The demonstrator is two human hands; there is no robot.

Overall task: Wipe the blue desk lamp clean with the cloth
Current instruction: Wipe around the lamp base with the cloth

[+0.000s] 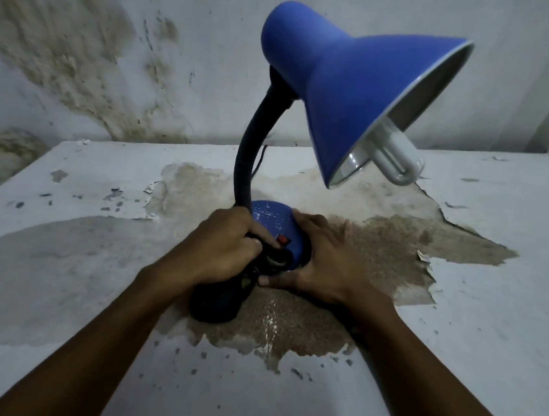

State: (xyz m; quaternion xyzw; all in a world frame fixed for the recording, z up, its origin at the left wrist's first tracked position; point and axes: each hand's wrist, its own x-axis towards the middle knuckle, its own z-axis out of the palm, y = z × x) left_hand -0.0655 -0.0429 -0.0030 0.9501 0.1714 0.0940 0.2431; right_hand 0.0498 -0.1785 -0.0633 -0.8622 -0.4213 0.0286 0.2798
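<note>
A blue desk lamp (353, 90) stands mid-table, its shade tilted right with a white bulb (398, 160) poking out. A black flexible neck (248, 157) curves down to the round blue base (270, 216), which is speckled with dust and carries a red switch (282, 240). My left hand (218, 246) is shut on a dark cloth (223, 297), pressing it against the front left of the base. My right hand (325, 260) lies flat around the base's right side, fingers spread, thumb near the cloth.
The white table (494, 298) has peeled paint and a large brown bare patch (397, 251) around the lamp. A stained, flaking wall (79, 51) rises right behind it. The lamp's black cord (260, 159) runs off the table's back edge.
</note>
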